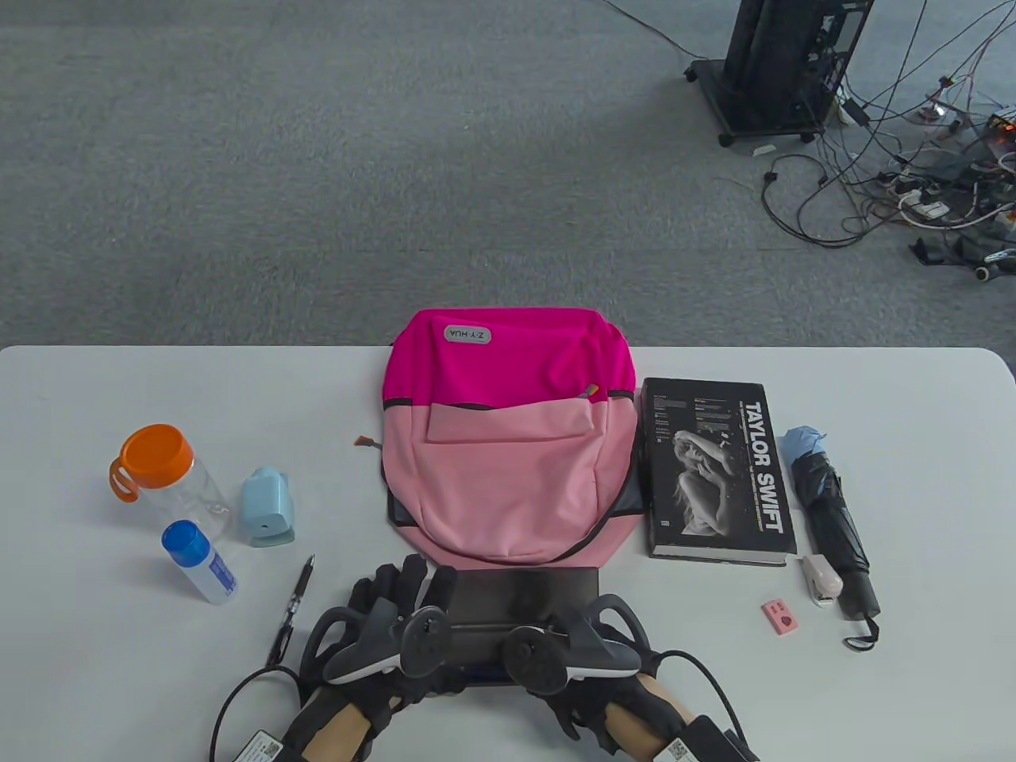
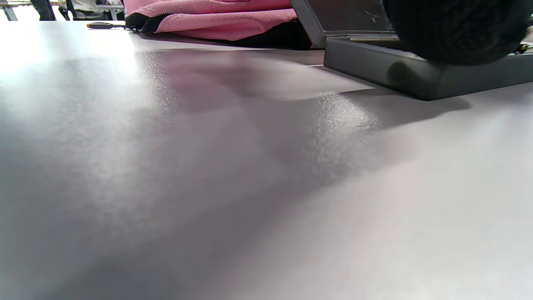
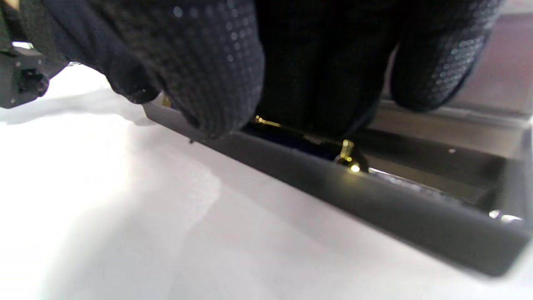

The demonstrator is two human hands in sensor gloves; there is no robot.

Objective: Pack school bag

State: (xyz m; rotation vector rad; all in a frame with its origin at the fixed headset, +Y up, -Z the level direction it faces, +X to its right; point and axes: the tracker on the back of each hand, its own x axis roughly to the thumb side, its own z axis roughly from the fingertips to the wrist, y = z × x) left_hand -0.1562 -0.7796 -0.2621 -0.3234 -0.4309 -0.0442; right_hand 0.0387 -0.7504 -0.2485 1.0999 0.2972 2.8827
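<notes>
A pink backpack [image 1: 508,444] lies flat in the middle of the table, its zipper edge also in the left wrist view [image 2: 216,18]. In front of it a dark grey pencil case [image 1: 524,591] stands open, lid up. My left hand [image 1: 405,579] rests at the case's left end with fingers stretched out; a gloved fingertip [image 2: 454,29] lies on the case base [image 2: 416,77]. My right hand [image 1: 591,635] is at the case's right end. Its fingers [image 3: 208,62] reach into the case [image 3: 374,196] over a dark pen with a gold clip [image 3: 345,150]; the grip is hidden.
A black book [image 1: 718,468] and a folded umbrella [image 1: 833,524] lie right of the bag, with a pink eraser [image 1: 780,617] and a white clip-like item [image 1: 821,581]. On the left are an orange-lidded bottle [image 1: 159,468], a blue sharpener [image 1: 267,508], a blue-capped bottle [image 1: 198,563] and a black pen [image 1: 292,611].
</notes>
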